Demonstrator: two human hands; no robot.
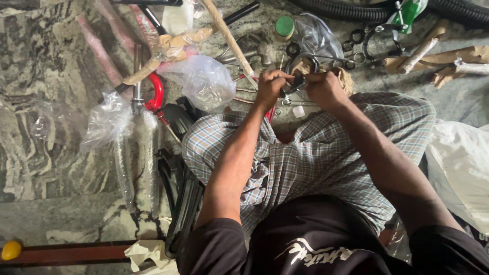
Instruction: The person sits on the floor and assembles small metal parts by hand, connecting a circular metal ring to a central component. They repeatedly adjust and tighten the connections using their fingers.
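From the head view, your left hand [271, 87] and right hand [324, 87] are both closed around a small dark metal part [295, 84] above your checked-cloth lap; its long axis runs roughly left to right between them. Crinkled clear plastic bags [205, 80] and a glossy red curved tube [156, 94] lie on the veined stone floor [46, 127].

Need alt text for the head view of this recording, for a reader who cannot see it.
Seen from above, a seated person's left hand and right hand meet on a small dark metal part over a checked cloth on the lap. Around them on the stone floor lie clear plastic bags, metal rings and a red curved bar.
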